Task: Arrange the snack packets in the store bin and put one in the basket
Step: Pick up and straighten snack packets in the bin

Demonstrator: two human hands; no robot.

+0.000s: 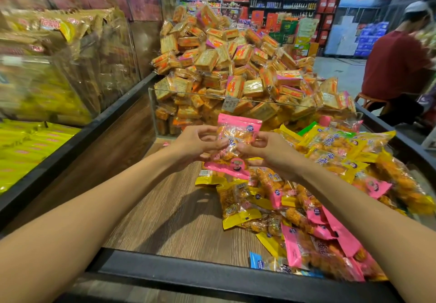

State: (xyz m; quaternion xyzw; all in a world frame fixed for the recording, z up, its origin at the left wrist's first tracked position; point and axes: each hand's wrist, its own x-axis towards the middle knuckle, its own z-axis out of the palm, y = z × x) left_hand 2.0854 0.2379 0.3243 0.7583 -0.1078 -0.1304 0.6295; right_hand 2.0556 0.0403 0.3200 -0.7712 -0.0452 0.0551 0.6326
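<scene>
Above the wooden bin (pixel 165 208), pink snack packet (pixel 232 142) pinched between left hand (pixel 198 144) and right hand (pixel 266 151)

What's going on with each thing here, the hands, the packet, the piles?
Left hand: pinching the pink packet.
Right hand: pinching the same packet.
Pink packet: sealed, held upright above the bin.
Loose packets: jumbled at the bin's right.
Bin floor: bare wood on the left.

2 bare forearms, no sleeves; left hand (pixel 200 143), right hand (pixel 266 151) ungloved.
</scene>
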